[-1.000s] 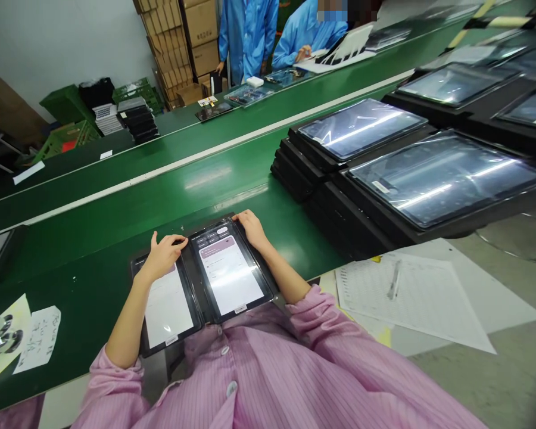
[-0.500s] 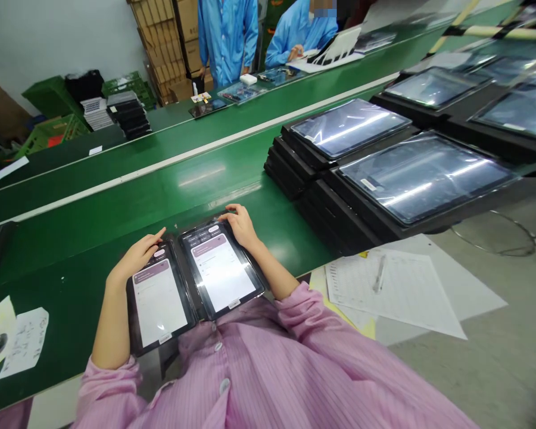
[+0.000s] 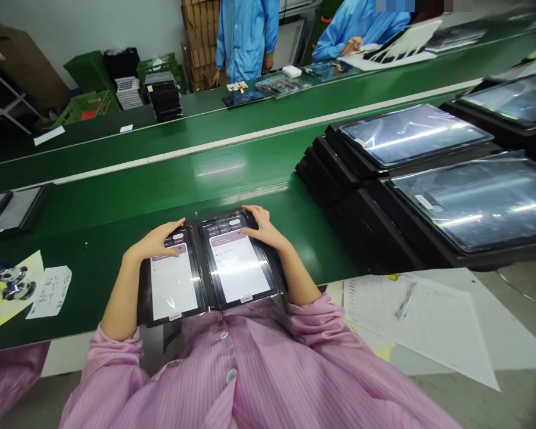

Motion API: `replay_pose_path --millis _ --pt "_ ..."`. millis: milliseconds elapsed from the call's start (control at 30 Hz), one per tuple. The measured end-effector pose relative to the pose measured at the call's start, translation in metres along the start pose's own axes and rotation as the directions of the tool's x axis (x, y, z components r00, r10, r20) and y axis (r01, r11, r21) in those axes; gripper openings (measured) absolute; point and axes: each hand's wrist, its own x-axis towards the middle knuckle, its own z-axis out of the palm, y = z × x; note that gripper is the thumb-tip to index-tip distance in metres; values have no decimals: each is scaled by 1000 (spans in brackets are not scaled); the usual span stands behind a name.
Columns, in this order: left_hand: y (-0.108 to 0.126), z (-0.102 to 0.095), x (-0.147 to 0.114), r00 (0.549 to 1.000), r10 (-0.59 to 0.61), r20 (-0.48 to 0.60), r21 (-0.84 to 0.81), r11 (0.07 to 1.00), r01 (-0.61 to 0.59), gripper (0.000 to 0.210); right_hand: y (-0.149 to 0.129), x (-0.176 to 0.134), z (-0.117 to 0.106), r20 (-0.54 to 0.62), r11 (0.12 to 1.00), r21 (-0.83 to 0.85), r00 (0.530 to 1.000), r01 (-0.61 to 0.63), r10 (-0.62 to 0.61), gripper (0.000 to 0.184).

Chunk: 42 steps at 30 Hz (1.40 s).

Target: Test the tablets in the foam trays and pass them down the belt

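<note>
Left tablet (image 3: 172,289) at 11 o'clock, right tablet (image 3: 236,271) at 1, both lit — what's left isn't shown. Left hand (image 3: 155,243), right hand (image 3: 267,230) splayed over top ends — can't tell if gripping.

Tablets (image 3: 239,268), handwritten note (image 3: 51,292): text not legible.

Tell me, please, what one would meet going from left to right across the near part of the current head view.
Yellow sheet → handwritten note → left lit tablet → right lit tablet → printed sheet.
</note>
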Motion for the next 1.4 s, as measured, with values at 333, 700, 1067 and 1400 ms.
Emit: replay_pose_path --millis 333,700,1067,1400 --pt "8 -5 38 972 -129 -196 132 979 156 34 13 9 8 -320 971 206 930 -121 183 47" --pt "15 10 -6 995 -89 44 144 986 82 97 6 -50 17 -146 964 242 978 -107 146 68" --pt "26 14 -12 990 -86 111 140 988 70 105 0 -52 13 -107 967 244 989 -73 102 79" --pt "36 13 -12 985 -127 114 186 977 104 108 6 -51 21 -285 890 428 912 -155 296 33"
